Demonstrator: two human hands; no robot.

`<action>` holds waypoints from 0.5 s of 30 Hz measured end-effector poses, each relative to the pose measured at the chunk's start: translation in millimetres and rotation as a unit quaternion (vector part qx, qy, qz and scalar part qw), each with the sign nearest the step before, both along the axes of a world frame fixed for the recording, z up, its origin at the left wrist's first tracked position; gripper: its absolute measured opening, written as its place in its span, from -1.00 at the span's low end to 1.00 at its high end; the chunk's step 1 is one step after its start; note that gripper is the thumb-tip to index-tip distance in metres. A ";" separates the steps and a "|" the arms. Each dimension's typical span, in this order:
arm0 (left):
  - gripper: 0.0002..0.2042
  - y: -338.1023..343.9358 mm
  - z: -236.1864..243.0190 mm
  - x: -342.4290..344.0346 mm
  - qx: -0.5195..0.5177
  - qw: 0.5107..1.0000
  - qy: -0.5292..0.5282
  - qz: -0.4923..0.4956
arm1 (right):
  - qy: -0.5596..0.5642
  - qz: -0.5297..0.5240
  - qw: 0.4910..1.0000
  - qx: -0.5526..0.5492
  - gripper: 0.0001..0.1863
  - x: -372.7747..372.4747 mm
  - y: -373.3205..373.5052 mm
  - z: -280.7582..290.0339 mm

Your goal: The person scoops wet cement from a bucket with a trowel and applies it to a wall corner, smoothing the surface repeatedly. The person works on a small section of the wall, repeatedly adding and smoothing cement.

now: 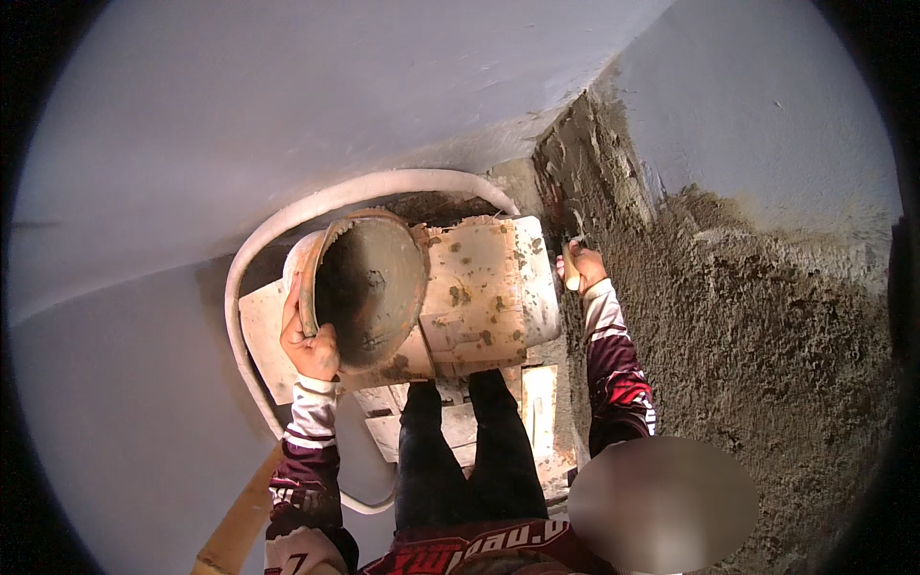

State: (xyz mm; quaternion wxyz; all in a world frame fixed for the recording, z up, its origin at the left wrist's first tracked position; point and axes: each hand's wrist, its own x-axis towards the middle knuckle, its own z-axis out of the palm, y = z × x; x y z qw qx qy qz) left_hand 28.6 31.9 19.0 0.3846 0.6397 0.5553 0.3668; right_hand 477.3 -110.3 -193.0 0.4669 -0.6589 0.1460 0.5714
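My left hand [311, 345] grips the rim of a round, mortar-stained basin [388, 287], thumb on the near edge and fingers along its outer side. The basin is tilted, and its dark inside shows grey residue. My right hand [586, 265] is closed round the pale wooden handle of a trowel [572, 270], close to the wall corner. Its blade is hard to make out against the dark wall. Right of that hand, rough grey mortar [728, 326] covers the lower wall, and a strip of it climbs the corner.
Mortar-spattered boards [474, 287] lie below, beyond my legs [489, 450]. A pale thick hose [331, 198] curves round them. Smooth grey wall [287, 105] rises ahead and to the left. A wooden plank [240, 517] leans at lower left. A blurred patch hides part of the lower right.
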 end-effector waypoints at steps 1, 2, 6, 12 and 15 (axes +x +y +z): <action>-0.39 0.3 1.3 -0.9 -0.003 1.000 -0.001 0.002 | 0.003 0.001 1.000 0.014 -0.60 -1.1 2.8 6.7; -0.39 0.8 1.5 -2.9 0.002 1.000 0.000 0.003 | 0.007 0.002 1.000 0.029 -0.60 -3.0 5.3 13.5; -0.40 1.0 -4.7 -5.9 0.015 1.000 -0.005 -0.004 | -0.024 -0.030 0.997 0.073 -0.61 -6.2 2.8 43.6; -0.43 2.7 -3.5 -14.0 0.012 1.000 0.001 0.016 | -0.075 0.036 0.992 0.090 -0.66 -45.1 -31.3 83.2; -0.45 2.1 -6.1 -10.7 0.015 1.000 -0.010 0.021 | -0.011 0.038 0.999 0.018 -0.60 -25.7 -28.3 34.9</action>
